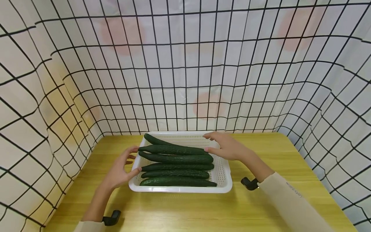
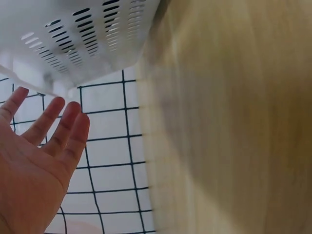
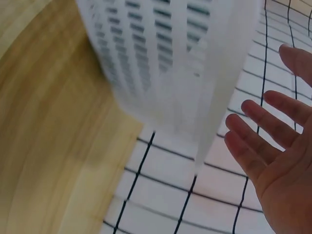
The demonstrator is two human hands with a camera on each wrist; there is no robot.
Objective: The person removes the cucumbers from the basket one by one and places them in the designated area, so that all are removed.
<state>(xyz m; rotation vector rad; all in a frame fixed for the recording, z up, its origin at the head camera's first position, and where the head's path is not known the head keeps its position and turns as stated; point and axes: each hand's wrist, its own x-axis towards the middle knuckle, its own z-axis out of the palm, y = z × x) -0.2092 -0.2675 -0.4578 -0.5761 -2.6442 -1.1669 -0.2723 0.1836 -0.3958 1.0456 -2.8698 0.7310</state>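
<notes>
Several long dark green cucumbers (image 1: 175, 159) lie side by side in a shallow white plastic basket (image 1: 181, 189). My left hand (image 1: 120, 169) is at the basket's left side, thumb and fingers spread near the cucumber ends. In the left wrist view its fingers (image 2: 45, 121) stretch toward the slotted basket wall (image 2: 105, 48). Over the right back part of the basket hovers my right hand (image 1: 227, 146), its thumb close to a cucumber tip. The right wrist view has these fingers (image 3: 253, 134) extended and apart beside the basket (image 3: 180, 107). Neither hand holds anything.
The basket stands on a yellowish wooden table (image 1: 185, 212). Black wire grid panels (image 1: 185, 68) rise behind it and along both sides, with pale sheeting behind them. Black wrist devices (image 1: 250, 183) sit at both sleeves.
</notes>
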